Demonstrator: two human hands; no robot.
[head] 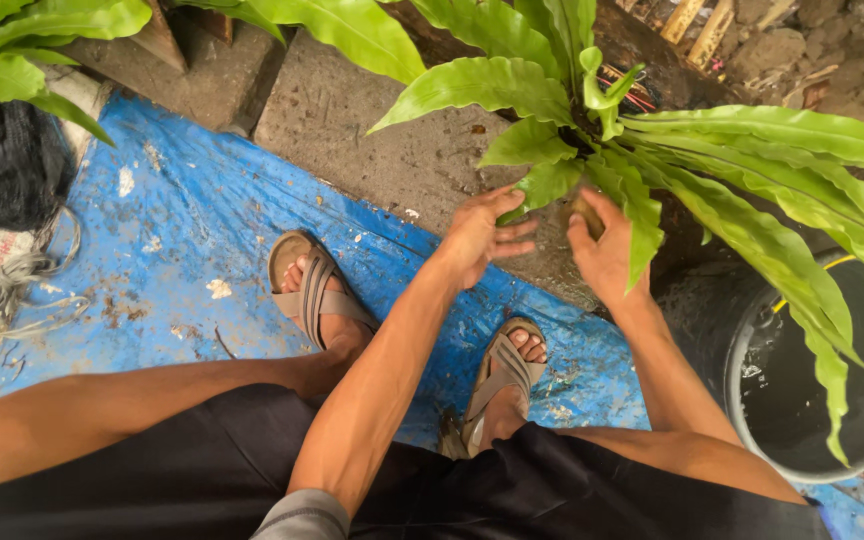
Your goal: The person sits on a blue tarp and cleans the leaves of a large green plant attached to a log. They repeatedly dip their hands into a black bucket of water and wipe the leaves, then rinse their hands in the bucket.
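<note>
The person sits low, both hands reaching into the base of a broad-leaved, bright green fern plant that grows from a dark, rough clump against a grey concrete slab. The left hand rests at the plant's lower left side, fingers spread and lightly curved under a leaf, its grip loose and open, not closed on anything that shows. The right hand presses against the brownish root mass just beside it, fingers together and pointing up; whether its grip closes on the clump is hidden by the leaves.

As a judgement, the handling looks at an early or middle stage: the plant sits in its place against the slab, not lifted, and both hands only feel around its base.

Below, a worn blue plastic tarp covers the ground beneath two feet in brown strapped sandals. A round dark bucket holding water stands near the right arm.
</note>
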